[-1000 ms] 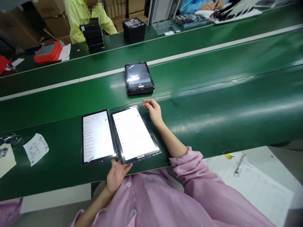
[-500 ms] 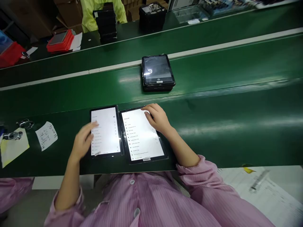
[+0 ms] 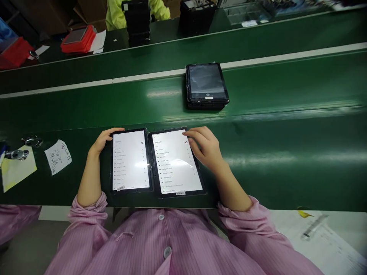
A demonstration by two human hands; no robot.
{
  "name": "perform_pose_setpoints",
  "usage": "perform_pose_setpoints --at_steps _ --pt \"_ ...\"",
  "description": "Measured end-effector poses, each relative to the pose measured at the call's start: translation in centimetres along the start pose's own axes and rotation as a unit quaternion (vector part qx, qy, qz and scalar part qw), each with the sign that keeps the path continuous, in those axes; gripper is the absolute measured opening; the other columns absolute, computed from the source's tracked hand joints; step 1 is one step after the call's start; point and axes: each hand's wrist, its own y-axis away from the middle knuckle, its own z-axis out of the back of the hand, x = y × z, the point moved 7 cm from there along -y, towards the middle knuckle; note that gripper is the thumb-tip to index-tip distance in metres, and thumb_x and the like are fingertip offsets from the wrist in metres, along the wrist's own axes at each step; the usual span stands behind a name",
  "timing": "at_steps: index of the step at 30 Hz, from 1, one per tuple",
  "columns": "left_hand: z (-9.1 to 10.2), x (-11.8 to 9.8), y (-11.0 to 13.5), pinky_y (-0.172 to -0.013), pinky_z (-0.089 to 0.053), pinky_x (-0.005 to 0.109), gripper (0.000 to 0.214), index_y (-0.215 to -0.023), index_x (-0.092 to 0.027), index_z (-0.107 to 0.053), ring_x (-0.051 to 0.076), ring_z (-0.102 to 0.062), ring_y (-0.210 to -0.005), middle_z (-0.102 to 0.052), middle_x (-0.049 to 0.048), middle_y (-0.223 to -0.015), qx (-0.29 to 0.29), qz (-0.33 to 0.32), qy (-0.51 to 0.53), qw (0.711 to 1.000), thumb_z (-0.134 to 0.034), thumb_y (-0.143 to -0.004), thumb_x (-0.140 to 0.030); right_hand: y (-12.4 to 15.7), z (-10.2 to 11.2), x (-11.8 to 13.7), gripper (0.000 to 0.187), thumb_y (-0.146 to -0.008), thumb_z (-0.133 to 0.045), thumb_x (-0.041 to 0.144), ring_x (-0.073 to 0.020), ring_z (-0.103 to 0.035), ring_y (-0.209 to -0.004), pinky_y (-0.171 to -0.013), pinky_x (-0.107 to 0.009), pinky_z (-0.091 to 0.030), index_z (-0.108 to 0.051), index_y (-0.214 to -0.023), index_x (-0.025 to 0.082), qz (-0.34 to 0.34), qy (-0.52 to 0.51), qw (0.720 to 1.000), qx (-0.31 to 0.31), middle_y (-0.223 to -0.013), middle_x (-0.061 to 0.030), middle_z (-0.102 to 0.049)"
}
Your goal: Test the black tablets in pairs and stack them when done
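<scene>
Two tablets with lit white screens lie side by side on the green bench, each showing an Internet page with a list of network names. At the top left corner of the left tablet (image 3: 131,162), my left hand (image 3: 101,142) has its forefinger along the top edge and its thumb at the side, gripping the corner. Over the upper right of the right tablet (image 3: 173,160) is my right hand (image 3: 207,147), fingers apart and bent, a fingertip at the screen near the toggle. It holds nothing.
A stack of dark tablets (image 3: 207,82) sits farther back on the green surface. To the left lie a handwritten note (image 3: 58,157), a yellowish paper (image 3: 18,170) and shiny metal items (image 3: 17,154). Across the bench, a person in a yellow sleeve (image 3: 116,15) is behind a black stack (image 3: 138,23).
My left hand has moved from over the left screen up to that tablet's top left corner. My right hand stays near the right tablet's upper right. The view has shifted slightly.
</scene>
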Motion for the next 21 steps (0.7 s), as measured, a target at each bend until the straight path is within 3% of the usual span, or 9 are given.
perform_pose_setpoints --at_steps 2,5,9,12,14,17,21 --pt "0.0 -0.2 0.5 -0.12 -0.031 0.056 0.056 -0.115 -0.013 -0.075 0.041 -0.055 -0.131 -0.069 0.0119 -0.129 0.034 0.022 0.004 0.999 -0.059 -0.061 -0.011 0.3 -0.4 1.1 0.03 -0.102 -0.044 0.029 -0.0269 -0.061 -0.094 -0.083 -0.045 -0.049 -0.068 -0.119 0.027 0.024 -0.022 0.999 0.034 -0.105 -0.0088 -0.067" --pt "0.1 -0.2 0.9 -0.12 -0.031 0.054 0.061 -0.121 -0.015 -0.072 0.04 -0.051 -0.136 -0.067 0.0128 -0.133 0.043 0.047 0.011 0.998 -0.068 -0.061 -0.004 0.9 -1.8 2.7 0.032 -0.103 -0.045 0.039 -0.0284 -0.06 -0.103 -0.089 -0.047 -0.047 -0.07 -0.12 0.027 0.074 -0.048 0.989 0.115 -0.116 -0.0108 -0.065" --pt "-0.1 0.0 0.8 -0.119 -0.034 0.052 0.065 -0.122 -0.016 -0.069 0.038 -0.049 -0.139 -0.068 0.0135 -0.129 0.009 0.053 0.027 0.998 -0.081 -0.06 0.0 2.3 -4.4 4.8 0.041 -0.102 -0.046 0.054 -0.0376 -0.043 -0.132 -0.106 -0.058 -0.036 -0.074 -0.121 0.031 0.115 -0.037 0.963 0.241 -0.147 -0.0111 -0.048" --pt "-0.1 0.3 0.9 -0.117 -0.037 0.054 0.058 -0.12 -0.014 -0.068 0.038 -0.049 -0.138 -0.069 0.0147 -0.123 -0.02 0.079 0.124 0.989 -0.078 -0.065 0.003 3.1 -5.8 5.9 0.043 -0.098 -0.052 0.06 -0.0406 -0.034 -0.138 -0.113 -0.065 -0.025 -0.072 -0.126 0.035 0.121 -0.009 0.951 0.286 -0.157 -0.0091 -0.038" --pt "0.0 0.3 1.2 -0.115 -0.038 0.056 0.056 -0.12 -0.014 -0.066 0.038 -0.049 -0.138 -0.067 0.0147 -0.125 -0.028 0.09 0.172 0.981 -0.076 -0.068 0.003 3.4 -6.1 6.2 0.044 -0.096 -0.053 0.062 -0.041 -0.034 -0.139 -0.114 -0.068 -0.02 -0.074 -0.122 0.033 0.123 0.005 0.95 0.288 -0.157 -0.0101 -0.038" --pt "1.0 0.3 2.2 -0.115 -0.037 0.057 0.057 -0.125 -0.014 -0.062 0.038 -0.043 -0.143 -0.061 0.015 -0.133 -0.047 0.104 0.202 0.973 -0.079 -0.07 -0.005 3.1 -5.4 5.6 0.044 -0.098 -0.049 0.061 -0.0401 -0.037 -0.137 -0.115 -0.067 -0.02 -0.08 -0.102 0.029 0.124 0.004 0.957 0.264 -0.152 -0.0088 -0.045" --pt "2.0 0.3 4.1 -0.119 -0.03 0.051 0.068 -0.132 -0.01 -0.056 0.037 -0.028 -0.152 -0.049 0.0211 -0.142 -0.044 0.124 0.204 0.97 -0.084 -0.073 -0.026 2.1 -2.4 3.8 0.056 -0.103 -0.033 0.059 -0.0342 -0.051 -0.124 -0.107 -0.061 -0.036 -0.079 -0.095 0.029 0.107 -0.053 0.982 0.145 -0.139 -0.0064 -0.057"
